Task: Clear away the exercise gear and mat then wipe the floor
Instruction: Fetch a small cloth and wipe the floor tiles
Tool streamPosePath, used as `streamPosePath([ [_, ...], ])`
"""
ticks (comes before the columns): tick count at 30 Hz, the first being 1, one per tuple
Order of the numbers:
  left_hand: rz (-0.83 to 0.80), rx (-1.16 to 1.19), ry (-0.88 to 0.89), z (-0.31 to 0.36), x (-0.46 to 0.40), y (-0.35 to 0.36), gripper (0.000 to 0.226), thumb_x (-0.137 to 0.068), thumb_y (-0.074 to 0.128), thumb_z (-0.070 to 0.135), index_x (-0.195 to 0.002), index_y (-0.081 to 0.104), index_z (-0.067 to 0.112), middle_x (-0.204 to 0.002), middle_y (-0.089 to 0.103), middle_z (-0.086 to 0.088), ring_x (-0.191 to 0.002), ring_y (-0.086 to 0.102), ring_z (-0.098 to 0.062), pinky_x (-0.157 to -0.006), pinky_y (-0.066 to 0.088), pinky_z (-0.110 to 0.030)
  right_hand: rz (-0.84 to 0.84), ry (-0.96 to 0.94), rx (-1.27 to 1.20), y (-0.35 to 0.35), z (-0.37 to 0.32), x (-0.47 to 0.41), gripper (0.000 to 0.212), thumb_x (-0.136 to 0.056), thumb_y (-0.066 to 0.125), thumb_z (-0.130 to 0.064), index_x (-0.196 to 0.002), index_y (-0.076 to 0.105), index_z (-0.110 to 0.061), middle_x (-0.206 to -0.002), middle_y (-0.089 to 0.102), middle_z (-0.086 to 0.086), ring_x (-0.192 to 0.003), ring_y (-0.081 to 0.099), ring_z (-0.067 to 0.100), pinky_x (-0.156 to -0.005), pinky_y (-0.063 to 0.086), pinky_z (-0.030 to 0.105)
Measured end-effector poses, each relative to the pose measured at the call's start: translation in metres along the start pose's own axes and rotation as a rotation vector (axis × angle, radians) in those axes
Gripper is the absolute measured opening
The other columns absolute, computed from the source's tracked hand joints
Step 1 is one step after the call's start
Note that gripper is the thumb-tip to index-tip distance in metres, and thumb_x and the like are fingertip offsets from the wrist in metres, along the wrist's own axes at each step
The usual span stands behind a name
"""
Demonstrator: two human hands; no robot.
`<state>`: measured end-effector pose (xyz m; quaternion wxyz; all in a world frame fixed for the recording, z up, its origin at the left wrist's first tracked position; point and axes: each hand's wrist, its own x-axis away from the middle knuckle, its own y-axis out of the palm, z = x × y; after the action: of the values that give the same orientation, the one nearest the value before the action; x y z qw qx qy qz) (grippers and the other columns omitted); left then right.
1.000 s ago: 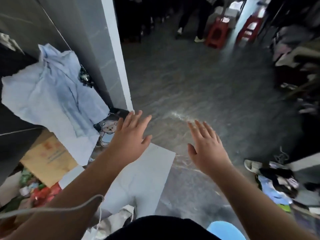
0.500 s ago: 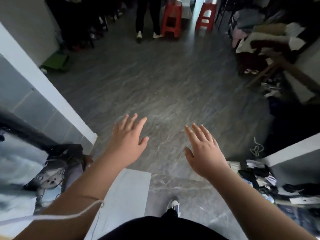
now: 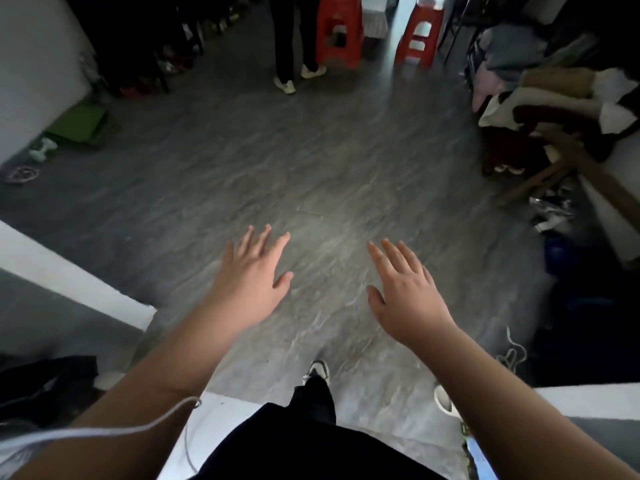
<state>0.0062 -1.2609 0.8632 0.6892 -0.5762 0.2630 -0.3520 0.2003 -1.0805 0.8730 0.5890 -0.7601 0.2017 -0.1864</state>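
My left hand (image 3: 251,275) and my right hand (image 3: 407,292) are stretched out in front of me over the grey floor (image 3: 311,161), fingers straight and spread, holding nothing. Far off at the left wall lies a folded green mat (image 3: 81,124). A pale dumbbell (image 3: 43,148) stands beside it, and a pink looped rope (image 3: 21,174) lies on the floor a little nearer to me. My shoe (image 3: 318,370) shows below, between my arms.
A person's legs (image 3: 292,53) stand at the far end beside two red stools (image 3: 341,29). Clothes are piled on a wooden rack (image 3: 540,109) at the right. A white wall edge (image 3: 69,275) juts in from the left. Clutter lies at the lower right.
My view has swung right and away from the wall with the blue cloth and the bear bag. The open floor, the green mat and the dumbbell came into sight. Both hands stayed open.
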Motion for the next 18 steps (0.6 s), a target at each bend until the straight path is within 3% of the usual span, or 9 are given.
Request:
streamPosePath([
  [8,-0.054,0.028,-0.029,-0.010,-0.207,-0.010,0.070,-0.096,0.040,0.052,-0.155,0.009,0.031,-0.165,0.008,-0.008,-0.152,0.004,-0.030,-0.120,0.012,-0.054,-0.046,-0.007,-0.006,-0.022,0.050,-0.199,0.070,-0.096,0.044,-0.040,-0.155,0.009,-0.027,-0.163,0.013,0.000,-0.151,0.005,0.023,-0.120,0.018,0.042],
  [18,-0.034,-0.019,-0.120,-0.020,-0.440,-0.021,0.071,-0.097,0.038,0.054,-0.156,0.005,0.031,-0.165,0.005,-0.006,-0.152,-0.001,-0.029,-0.122,0.005,-0.053,-0.021,-0.134,0.028,-0.044,0.132,-0.443,0.070,-0.095,0.045,-0.039,-0.156,0.015,-0.023,-0.162,0.020,0.005,-0.150,0.011,0.027,-0.119,0.021,0.046],
])
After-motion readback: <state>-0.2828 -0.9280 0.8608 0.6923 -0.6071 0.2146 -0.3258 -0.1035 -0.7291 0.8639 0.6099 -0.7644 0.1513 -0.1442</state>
